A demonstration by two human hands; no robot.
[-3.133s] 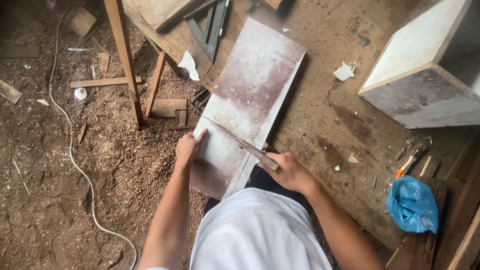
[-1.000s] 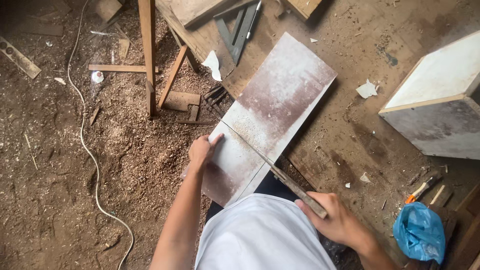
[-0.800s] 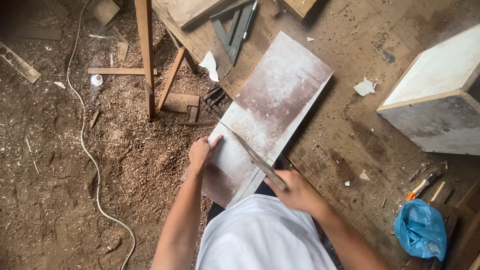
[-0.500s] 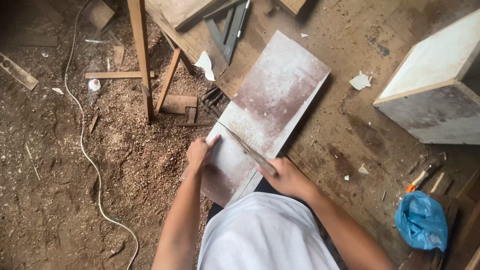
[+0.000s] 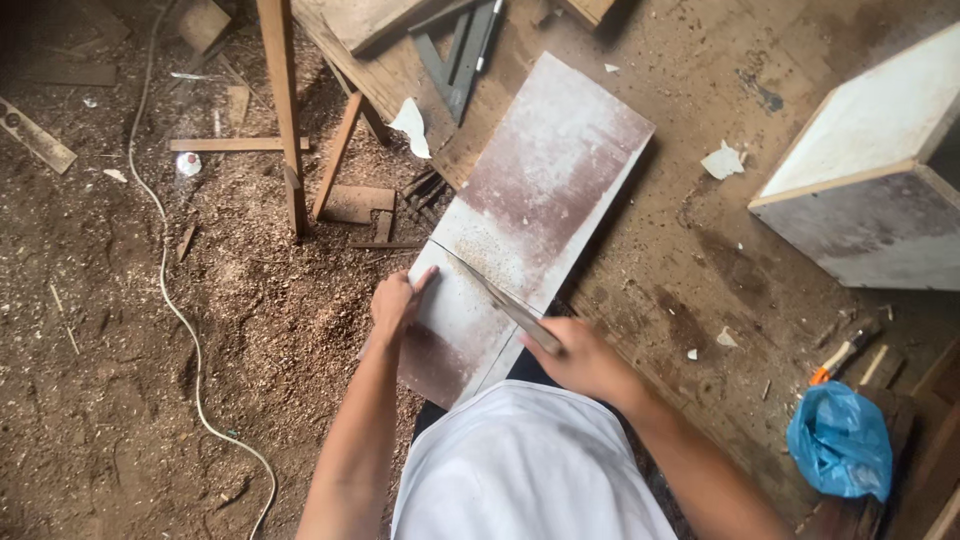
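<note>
1. Workshop floor (image 5: pixel 110 400) of dirt, covered in sawdust and wood scraps; a white cord (image 5: pixel 165 290) snakes across it on the left
2. A worn wooden workbench (image 5: pixel 700 260) runs diagonally from top centre to lower right, stained and dusty
3. A flat board (image 5: pixel 540 190), reddish-brown with pale dust, lies on the workbench edge, its near end hanging out over the floor
4. Left hand (image 5: pixel 397 305) rests on the board's near left edge, fingers together and pressed flat, thumb stretched toward the saw line
5. Right hand (image 5: pixel 583 360) has its fingers wrapped tight around the handle of a handsaw (image 5: pixel 490 292); the blade lies across the board, tip at the left edge close to the left thumb
6. A grey metal square (image 5: pixel 455 55) lies at the top, beyond the board
7. A white-faced wooden box (image 5: pixel 870 170) stands on the workbench, upper right, well apart from the board
8. A blue plastic bag (image 5: pixel 840 440) sits at lower right, an orange-handled tool (image 5: pixel 840 355) just above it
9. Thin wooden slats (image 5: pixel 285 110) stand and lean left of the board
</note>
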